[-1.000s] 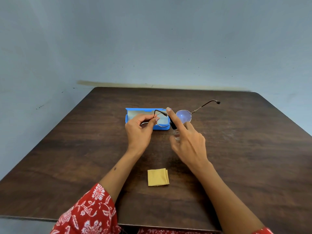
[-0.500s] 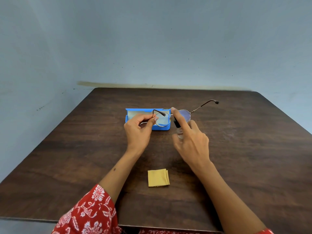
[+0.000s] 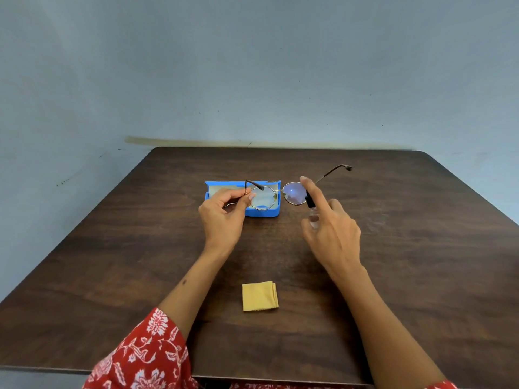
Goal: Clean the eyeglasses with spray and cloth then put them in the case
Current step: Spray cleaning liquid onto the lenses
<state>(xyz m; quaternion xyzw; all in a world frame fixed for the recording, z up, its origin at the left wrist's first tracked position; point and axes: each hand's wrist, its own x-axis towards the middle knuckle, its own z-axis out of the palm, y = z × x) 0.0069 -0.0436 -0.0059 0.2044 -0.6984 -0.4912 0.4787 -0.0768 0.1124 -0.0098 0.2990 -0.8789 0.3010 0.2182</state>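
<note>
Thin metal glasses [image 3: 283, 193] held above the table [image 3: 421, 248], left hand [image 3: 222, 217] pinching the left temple so both lenses face the nozzle. Right hand [image 3: 331, 231] wraps a small spray bottle [image 3: 311, 209], forefinger raised over the black cap (poised to press, likely). Blue case [image 3: 261, 211] lies open just behind, ready; folded yellow cloth [image 3: 260, 296] waits nearer. Since a second ago the glasses shifted right and the bottle moved along to the right lens.

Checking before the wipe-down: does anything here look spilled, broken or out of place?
Nothing stands out. The left hand holds the glasses by one temple, the right hand holds the spray bottle at a lens, the case lies open, the cloth lies folded. No liquid shows on the table.
</note>
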